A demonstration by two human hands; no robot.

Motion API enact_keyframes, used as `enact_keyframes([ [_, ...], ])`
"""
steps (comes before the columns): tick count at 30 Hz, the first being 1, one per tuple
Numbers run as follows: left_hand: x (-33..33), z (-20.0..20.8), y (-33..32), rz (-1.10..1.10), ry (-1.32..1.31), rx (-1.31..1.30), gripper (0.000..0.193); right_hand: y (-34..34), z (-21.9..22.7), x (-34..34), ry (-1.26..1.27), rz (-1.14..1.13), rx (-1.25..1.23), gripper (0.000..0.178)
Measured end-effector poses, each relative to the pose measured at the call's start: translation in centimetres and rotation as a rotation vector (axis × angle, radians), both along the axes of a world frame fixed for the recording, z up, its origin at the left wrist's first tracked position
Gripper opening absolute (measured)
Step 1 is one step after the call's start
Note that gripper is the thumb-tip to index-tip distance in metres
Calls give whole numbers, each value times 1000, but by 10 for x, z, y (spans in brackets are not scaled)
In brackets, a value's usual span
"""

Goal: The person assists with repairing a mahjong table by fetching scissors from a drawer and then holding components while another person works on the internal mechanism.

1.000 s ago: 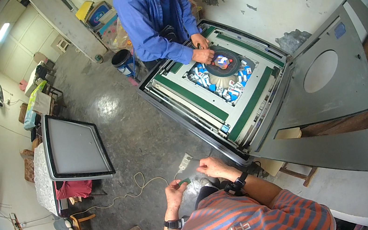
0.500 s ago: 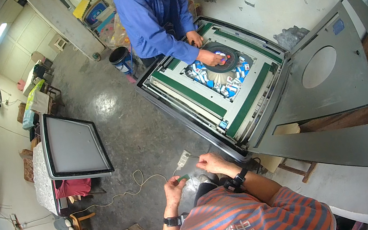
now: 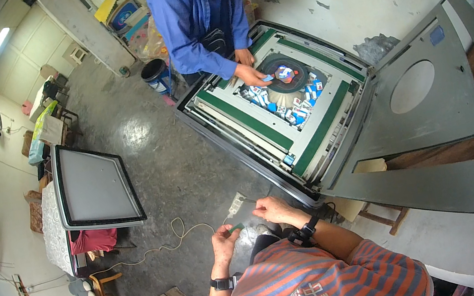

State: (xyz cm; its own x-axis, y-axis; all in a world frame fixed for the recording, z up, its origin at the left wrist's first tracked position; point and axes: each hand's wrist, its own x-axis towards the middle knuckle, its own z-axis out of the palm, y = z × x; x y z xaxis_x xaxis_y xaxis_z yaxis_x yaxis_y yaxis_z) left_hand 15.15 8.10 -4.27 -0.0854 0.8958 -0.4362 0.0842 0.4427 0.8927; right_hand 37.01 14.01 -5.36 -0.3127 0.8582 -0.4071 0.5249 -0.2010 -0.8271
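My left hand [image 3: 223,244] pinches a small flat green piece [image 3: 236,228] between thumb and fingers. A little to its right, my right hand [image 3: 271,210] is closed on a thin dark rod-like thing [image 3: 249,201], whose kind is too small to make out. Both hands are held over the floor, in front of my body and short of the opened mahjong table [image 3: 265,121]. Blue and white mahjong tiles [image 3: 299,116] lie in its middle, around a round dark disc [image 3: 283,86]. Across the table, a person in a blue jacket holds a blue tile [image 3: 267,78].
A grey panel [image 3: 368,129] with a round hole stands tilted at the table's right side. Below my hands lies a white power strip [image 3: 236,204] with a cable [image 3: 166,249]. A framed board [image 3: 100,188] leans at left; a dark bucket [image 3: 155,77] stands beyond.
The other person's hand has drawn back leftward from the table's middle disc, now with a blue tile in its fingers. My own hands have hardly moved.
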Motion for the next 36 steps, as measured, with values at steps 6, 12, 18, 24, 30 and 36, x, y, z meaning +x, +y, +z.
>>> enact_keyframes([
  [6, -4, -16, -1, -26, 47, 42, 11, -1, -13, -3, 18, -8, 123, 26],
  [12, -7, -22, -3, -41, 99, 55, 12, -1, -14, -5, 23, 5, 130, 23],
  [18, -1, -10, 0, -52, 41, 39, 14, 0, -12, -8, 129, 58, 47, 22],
  [24, 1, -17, 2, -121, 67, 52, 11, 1, -8, -20, 362, 133, -118, 21],
  [30, 10, -5, 9, -121, 8, 54, 13, 6, -4, -19, 385, 187, -89, 14],
  [36, 9, -10, 10, -110, 16, 42, 16, 7, -13, -19, 432, 182, -130, 15],
])
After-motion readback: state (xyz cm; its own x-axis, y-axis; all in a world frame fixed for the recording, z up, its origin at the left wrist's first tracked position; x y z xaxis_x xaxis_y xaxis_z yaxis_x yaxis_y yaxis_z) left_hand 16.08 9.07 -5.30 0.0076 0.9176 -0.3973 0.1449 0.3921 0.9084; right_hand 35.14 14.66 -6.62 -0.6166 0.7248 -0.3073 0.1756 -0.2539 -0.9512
